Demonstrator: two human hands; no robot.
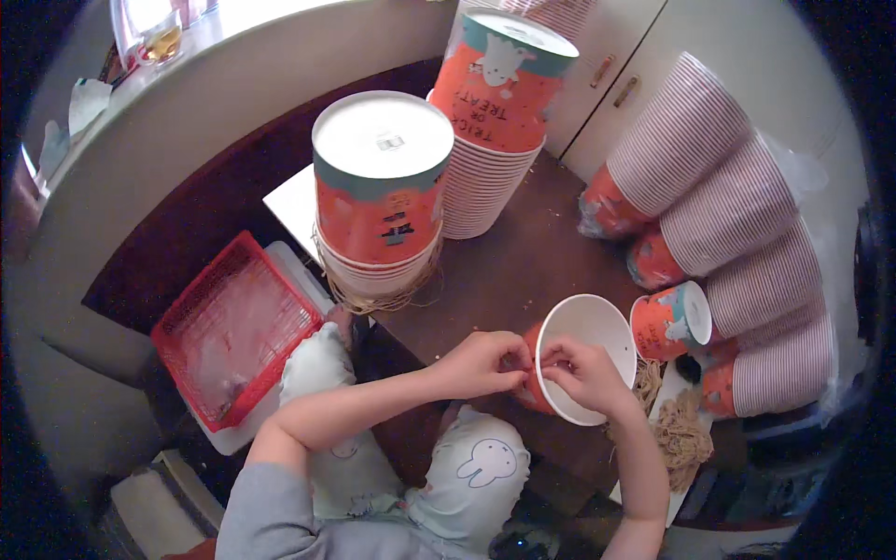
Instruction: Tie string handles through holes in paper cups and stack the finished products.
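Observation:
A large paper bucket (pixel 597 313), white inside and orange outside, lies tilted on the brown table with its mouth toward me. My left hand (pixel 490 362) is at the outer side of its left rim, thumb and fingers pinched together. Over the same stretch of rim, my right hand (pixel 583 373) reaches into the mouth, its fingers bent and closed near the inner wall. Whatever thin thing the fingertips may hold is too small to make out. A small dark hole shows in the bucket's right wall. Bundles of tan twine (pixel 683 434) lie beside my right forearm.
Upside-down stacks of orange buckets (pixel 383 215) (pixel 504 103) stand at the back, the nearer with twine around its base. Wrapped bucket stacks (pixel 686 140) lie along the right, near a smaller bucket (pixel 658 322). A red basket (pixel 238 327) sits at left.

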